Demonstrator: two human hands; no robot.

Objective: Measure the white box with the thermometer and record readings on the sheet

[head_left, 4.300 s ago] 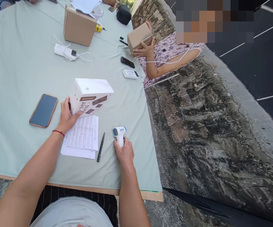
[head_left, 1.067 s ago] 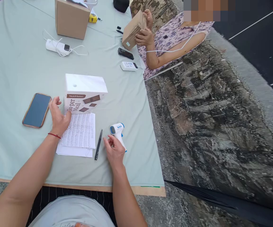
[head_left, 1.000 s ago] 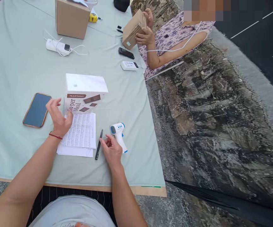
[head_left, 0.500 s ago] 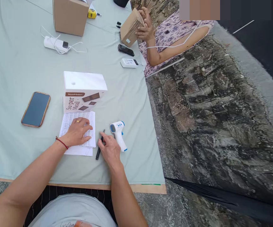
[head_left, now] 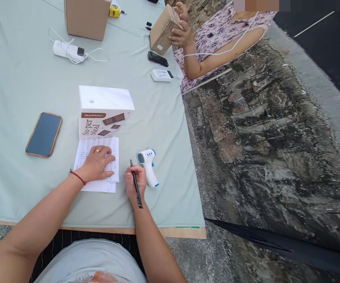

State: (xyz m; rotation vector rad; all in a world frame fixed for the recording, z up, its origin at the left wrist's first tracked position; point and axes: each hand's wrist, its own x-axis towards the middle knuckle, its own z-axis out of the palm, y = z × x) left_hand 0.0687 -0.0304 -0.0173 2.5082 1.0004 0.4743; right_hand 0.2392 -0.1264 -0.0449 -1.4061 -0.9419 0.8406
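Black pen (head_left: pixel 135 184) sits pinched in the curled fingers of the right hand (head_left: pixel 141 180). The left hand (head_left: pixel 97 165) rests on white papers (head_left: pixel 83 152), fingers loosely spread, gripping nothing.

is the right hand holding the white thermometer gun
No, the right hand holds the black pen, and the white thermometer gun lies on the cloth beside it.

The left hand (head_left: pixel 98 164) wears a gold-coloured ring (head_left: pixel 98 151) and, at the wrist (head_left: pixel 82 173), a thin red cord bracelet (head_left: pixel 78 176). The pale grey-white shirt (head_left: pixel 84 257) carries an orange print (head_left: pixel 102 277) and dark looping script (head_left: pixel 84 276); the black lower garment (head_left: pixel 66 235) has fine pale stripes.
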